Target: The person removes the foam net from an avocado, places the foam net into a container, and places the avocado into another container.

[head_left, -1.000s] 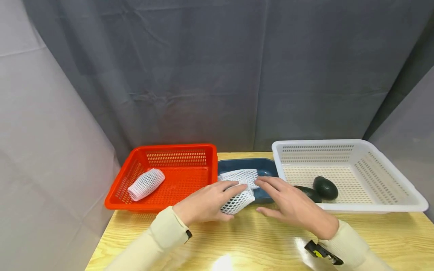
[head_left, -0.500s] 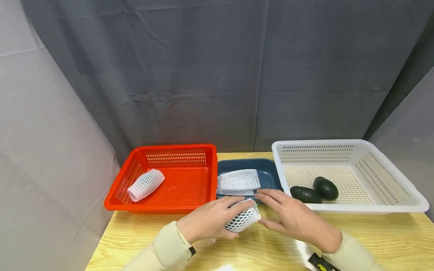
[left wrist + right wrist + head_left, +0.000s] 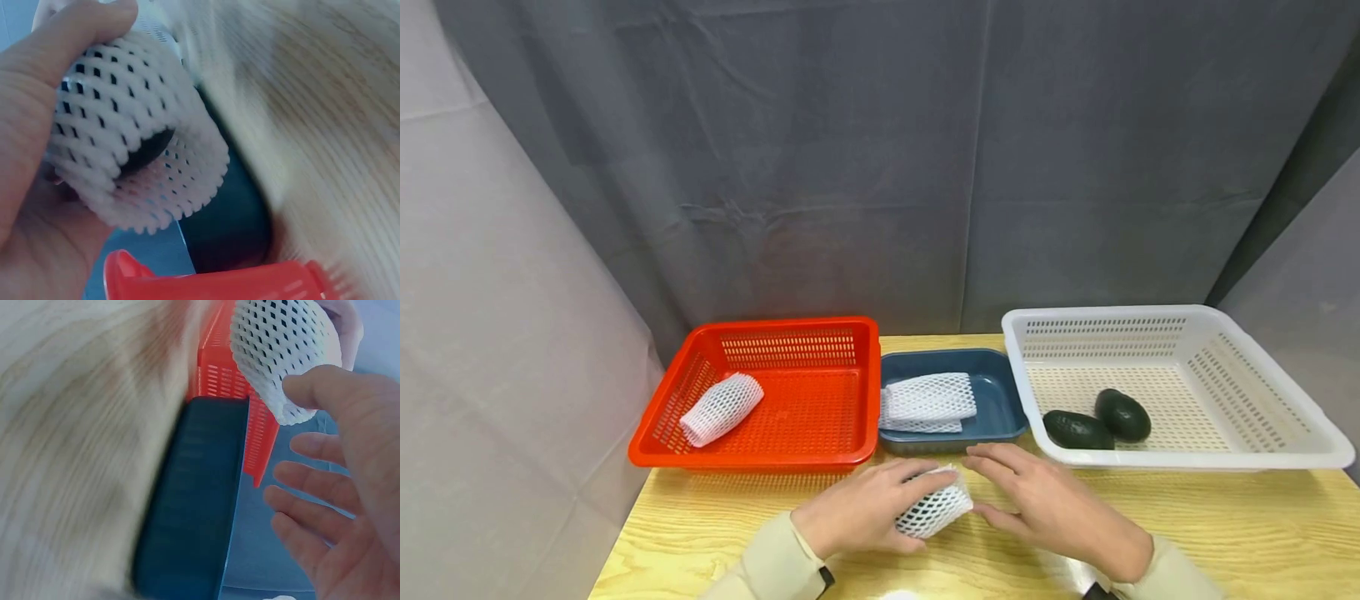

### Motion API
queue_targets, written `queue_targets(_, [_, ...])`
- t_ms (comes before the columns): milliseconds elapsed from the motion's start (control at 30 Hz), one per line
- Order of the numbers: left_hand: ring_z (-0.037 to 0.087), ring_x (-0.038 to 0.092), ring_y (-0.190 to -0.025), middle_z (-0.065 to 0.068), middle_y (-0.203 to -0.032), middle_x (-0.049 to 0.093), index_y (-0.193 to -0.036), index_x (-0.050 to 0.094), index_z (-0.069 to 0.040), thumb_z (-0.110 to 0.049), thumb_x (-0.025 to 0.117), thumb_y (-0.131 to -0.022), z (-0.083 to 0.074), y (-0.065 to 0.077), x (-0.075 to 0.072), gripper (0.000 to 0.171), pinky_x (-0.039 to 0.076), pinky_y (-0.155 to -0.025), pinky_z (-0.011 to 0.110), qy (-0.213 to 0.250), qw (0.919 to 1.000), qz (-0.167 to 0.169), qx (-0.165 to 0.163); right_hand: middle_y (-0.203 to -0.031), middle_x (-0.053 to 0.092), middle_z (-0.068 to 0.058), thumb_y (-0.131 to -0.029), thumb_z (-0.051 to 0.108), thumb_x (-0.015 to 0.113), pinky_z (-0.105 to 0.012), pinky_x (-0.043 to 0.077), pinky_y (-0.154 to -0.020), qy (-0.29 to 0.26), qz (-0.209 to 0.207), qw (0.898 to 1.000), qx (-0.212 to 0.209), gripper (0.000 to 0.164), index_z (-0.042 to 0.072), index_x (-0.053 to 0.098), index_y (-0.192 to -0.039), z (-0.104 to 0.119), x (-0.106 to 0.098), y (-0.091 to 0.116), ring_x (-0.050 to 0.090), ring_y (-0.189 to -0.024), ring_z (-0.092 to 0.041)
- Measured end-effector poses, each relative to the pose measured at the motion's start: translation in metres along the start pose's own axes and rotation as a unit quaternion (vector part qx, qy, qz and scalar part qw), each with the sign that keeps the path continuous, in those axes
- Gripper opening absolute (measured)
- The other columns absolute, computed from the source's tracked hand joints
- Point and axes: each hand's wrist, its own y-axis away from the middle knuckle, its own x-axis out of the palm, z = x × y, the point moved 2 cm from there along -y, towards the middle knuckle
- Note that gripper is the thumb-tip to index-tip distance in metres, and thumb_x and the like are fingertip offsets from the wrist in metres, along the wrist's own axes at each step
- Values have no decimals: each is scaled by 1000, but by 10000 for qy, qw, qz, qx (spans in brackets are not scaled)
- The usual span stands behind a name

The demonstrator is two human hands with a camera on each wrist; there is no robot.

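My left hand (image 3: 863,507) grips a white foam net sleeve (image 3: 934,507) in front of the blue tray, its thumb and fingers curled round it. Through the mesh and the open end in the left wrist view shows a dark, smooth avocado (image 3: 147,153); most of it is hidden. Close by on the right, my right hand (image 3: 1051,507) has its fingers spread and loosely bent. Its thumb (image 3: 306,390) overlaps the edge of the sleeve in the right wrist view, while the other fingers stay apart from it.
A red basket (image 3: 820,459) at left bears a net-covered bundle (image 3: 724,408). Several flat foam nets (image 3: 929,397) lie in the blue tray (image 3: 1002,400). Two dark green avocados (image 3: 1122,415) sit in the white basket (image 3: 1232,460) at right. Everything stands on a wooden table (image 3: 685,533).
Both hands have drawn back from the blue tray toward the near side of the table, the left carrying the net-sleeved avocado. The nets left in the tray have come into full view.
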Motion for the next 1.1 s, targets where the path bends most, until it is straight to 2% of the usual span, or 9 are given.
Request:
queue_targets(167, [16, 62, -133, 1, -152, 58, -157, 40, -31, -42, 82, -87, 1, 3, 7, 83, 56, -107, 33, 42, 9999, 94, -38, -123, 71, 2, -87, 34, 82, -34, 63, -85, -81, 53, 9999, -122, 43, 14, 70, -124, 2, 8, 3, 72, -108, -14])
queue_targets(400, [17, 58, -138, 0, -156, 55, -159, 37, -35, -42, 81, -87, 2, 2, 17, 84, 54, -110, 36, 355, 9986, 334, -184, -117, 72, 3, -92, 21, 76, -29, 63, -81, -234, -290, 9978, -555, 27, 13, 71, -117, 2, 18, 7, 73, -102, -13])
queue_targets(667, [17, 60, -135, 2, -153, 57, -159, 38, -33, -45, 82, -85, 4, 1, 26, 87, 55, -108, 33, 263, 9992, 283, -92, -115, 71, 6, -87, 22, 80, -28, 62, -82, -274, -119, 9988, -397, 29, 17, 72, -115, 1, 27, 11, 73, -102, -10])
queue_targets(1100, [15, 60, -135, -2, -153, 56, -157, 40, -35, -46, 80, -87, 8, 1, 37, 82, 55, -108, 31, 342, 9984, 449, -103, -110, 73, 7, -92, 23, 77, -30, 62, -84, -435, 46, 9986, -293, 22, 16, 74, -112, 0, 37, 16, 73, -99, -10])
